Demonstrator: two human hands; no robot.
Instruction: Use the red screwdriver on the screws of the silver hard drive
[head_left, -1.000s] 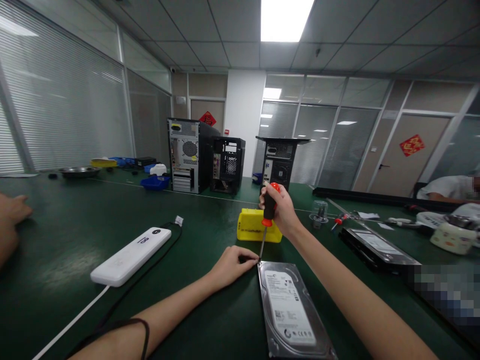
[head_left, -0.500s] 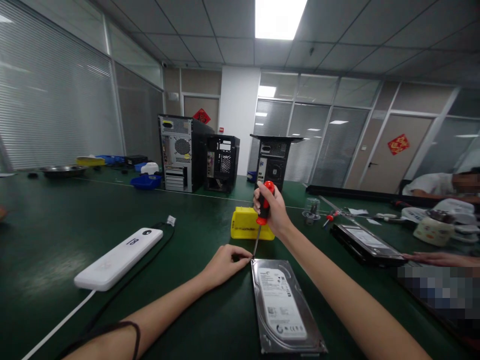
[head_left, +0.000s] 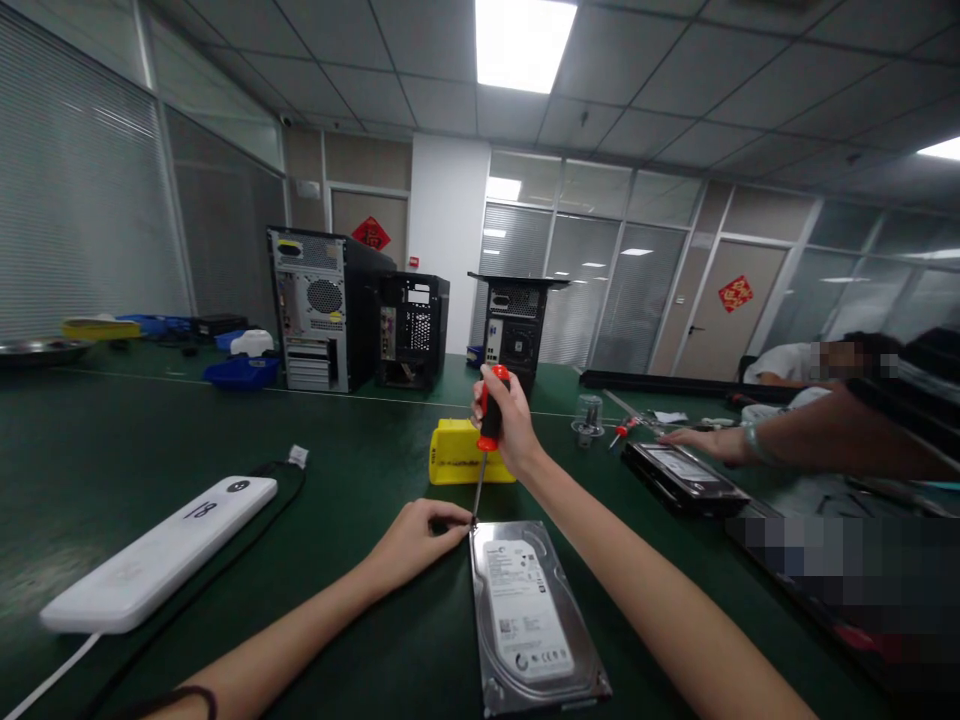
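A silver hard drive with a white label lies flat on the green table in front of me. My right hand is wrapped round the red and black handle of a screwdriver, held nearly upright. Its shaft runs down to the drive's far left corner. There my left hand pinches with thumb and forefinger close to the screwdriver's tip; what is between the fingertips is too small to make out. Just behind the shaft stands a yellow box, partly covered by my right hand.
At left lies a white power bank with cables. Computer cases stand at the back beside a blue tray. Stacked hard drives, a clear plastic container and another screwdriver lie right. A co-worker's hand reaches in there.
The view has swung a little to the right. A co-worker's arm now stretches over to the stacked drives. My hands, the screwdriver and the hard drive keep about the same positions relative to each other.
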